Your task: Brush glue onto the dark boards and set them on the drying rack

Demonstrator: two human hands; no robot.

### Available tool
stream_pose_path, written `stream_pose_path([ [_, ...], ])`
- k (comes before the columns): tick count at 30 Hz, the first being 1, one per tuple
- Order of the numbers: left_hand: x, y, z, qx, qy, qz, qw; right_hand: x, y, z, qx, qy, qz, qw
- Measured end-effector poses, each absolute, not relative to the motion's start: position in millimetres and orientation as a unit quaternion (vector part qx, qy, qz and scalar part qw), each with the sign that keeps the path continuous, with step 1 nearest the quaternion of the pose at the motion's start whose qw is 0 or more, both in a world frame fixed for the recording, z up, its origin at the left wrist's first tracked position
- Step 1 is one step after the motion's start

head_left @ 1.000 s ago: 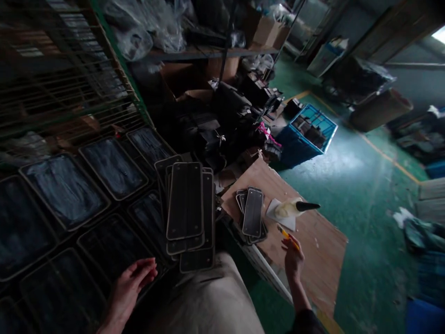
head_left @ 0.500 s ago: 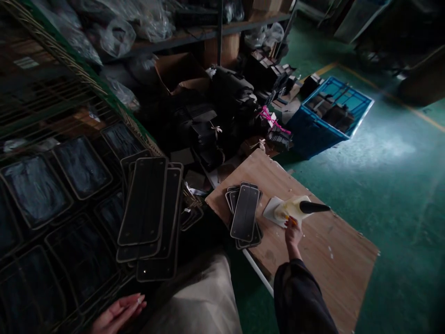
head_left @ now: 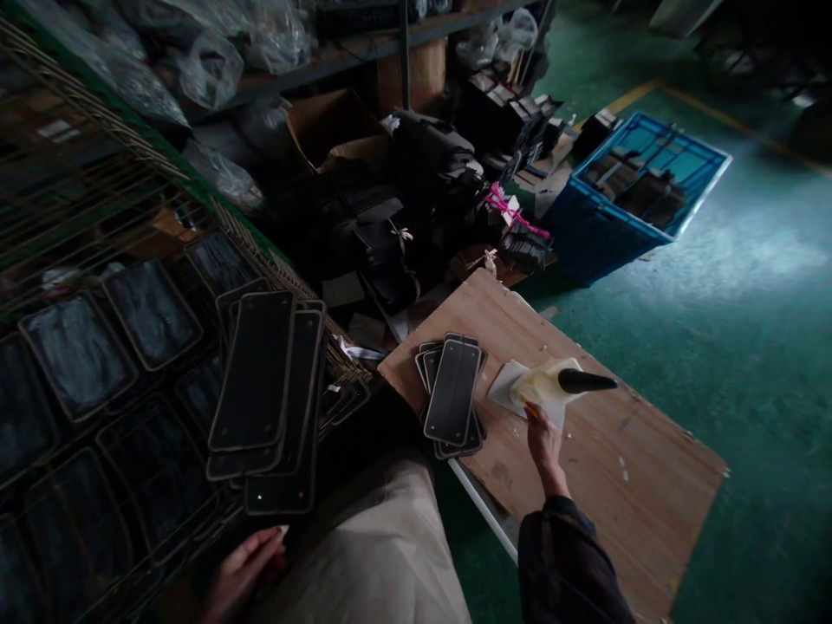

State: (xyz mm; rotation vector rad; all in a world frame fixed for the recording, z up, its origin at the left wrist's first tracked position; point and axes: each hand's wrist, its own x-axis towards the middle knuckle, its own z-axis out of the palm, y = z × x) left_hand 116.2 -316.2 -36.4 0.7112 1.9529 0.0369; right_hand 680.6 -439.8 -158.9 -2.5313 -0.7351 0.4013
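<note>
My right hand (head_left: 544,438) is closed at the near side of a cream-coloured container (head_left: 542,386), gripping a thin orange piece (head_left: 533,409) that shows only in part. Its lower end is hidden. From the container a black tapered part (head_left: 588,381) sticks out to the right. Under the container lies a white sheet (head_left: 503,388). A small stack of black rectangular panels (head_left: 453,390) with pale edges is to its left. Low on the left, my left hand (head_left: 247,568) has its fingers pinched together, with something small and pale at the tips, below a taller stack of such panels (head_left: 253,373).
The wooden board (head_left: 640,485) carries the small stack and container. More black panels (head_left: 78,355) lie on a wire rack (head_left: 136,130) at left. A blue crate (head_left: 585,234), an open cardboard box (head_left: 334,126) and tied black bundles (head_left: 380,251) stand beyond.
My right hand has shifted slightly left and down at the container, and less of the orange piece shows. My left hand has moved up and right. The view has turned a little.
</note>
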Motion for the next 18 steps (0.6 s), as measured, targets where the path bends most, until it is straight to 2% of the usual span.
stream_pose_path([
  [3,123,-317,-35,0.253,0.766,0.077,0.585,673,-450,-149,-0.916,-0.280,0.150,0.246],
  [8,129,-317,-29,0.273,0.747,0.110,0.596,665,-458,-134,-0.916,-0.227,0.123,0.308],
  [18,132,-318,-30,0.310,0.747,0.127,0.574,670,-425,-160,-0.834,0.019,0.089,0.544],
])
